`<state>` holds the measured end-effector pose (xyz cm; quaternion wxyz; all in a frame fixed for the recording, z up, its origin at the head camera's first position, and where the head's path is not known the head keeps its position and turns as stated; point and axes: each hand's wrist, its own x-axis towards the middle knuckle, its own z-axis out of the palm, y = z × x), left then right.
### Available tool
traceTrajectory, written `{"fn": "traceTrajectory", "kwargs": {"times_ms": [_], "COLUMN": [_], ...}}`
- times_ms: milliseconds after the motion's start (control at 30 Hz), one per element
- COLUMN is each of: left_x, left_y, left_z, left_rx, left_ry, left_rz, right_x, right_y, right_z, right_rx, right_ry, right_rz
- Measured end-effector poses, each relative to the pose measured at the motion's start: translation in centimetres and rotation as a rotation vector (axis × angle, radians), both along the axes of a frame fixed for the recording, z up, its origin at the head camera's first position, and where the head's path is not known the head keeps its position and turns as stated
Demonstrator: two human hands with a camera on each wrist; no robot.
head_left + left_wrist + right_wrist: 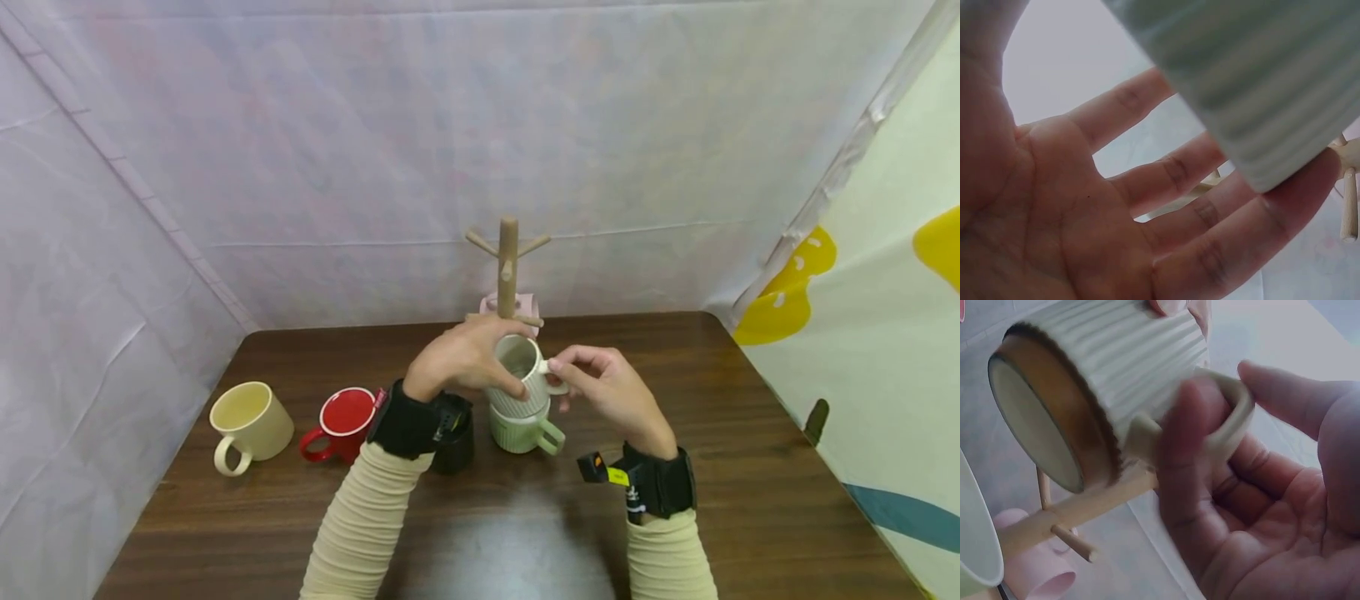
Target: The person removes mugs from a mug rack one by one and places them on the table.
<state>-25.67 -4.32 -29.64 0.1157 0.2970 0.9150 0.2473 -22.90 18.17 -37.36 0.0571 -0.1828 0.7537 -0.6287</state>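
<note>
My left hand (467, 357) grips the white ribbed mug (528, 402) around its body, thumb on the near side and fingers on the far side. With my right hand (613, 396) I hold that mug's handle (1238, 425), one finger through the loop and the thumb at its outer edge. A brown band (1072, 400) rings its base in the right wrist view. Directly below, and overlapped by it in the head view, a pale green ribbed mug (512, 435) stands with its handle to the right. The left wrist view shows ribbed wall (1260, 81) against my fingers.
A wooden mug tree (508, 258) stands behind my hands, with a pink mug (531, 308) low on it. To the left are a black mug (456, 454), partly hidden by my wrist, a red mug (348, 417) and a yellow mug (266, 429). Cloth walls border the table.
</note>
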Motion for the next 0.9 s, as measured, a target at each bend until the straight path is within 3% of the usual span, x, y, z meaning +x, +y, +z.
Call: {"fn": "traceTrajectory", "kwargs": {"times_ms": [267,533,900], "left_x": [0.0,0.0,0.0], "left_y": [0.3,0.7,0.8], "left_z": [0.1,0.1,-0.1], "left_rx": [-0.006,-0.002,0.076], "left_ry": [0.024,0.003,-0.021], "left_rz": [-0.01,0.056,0.069], "right_x": [0.1,0.1,0.1], "right_y": [-0.2,0.1,1.0], "right_z": [0.0,0.1,0.2], "right_rx": [-0.084,-0.139,-0.169], "right_ry": [-0.011,-0.046,-0.061], "right_rz": [-0.005,-0.028,-0.068]}}
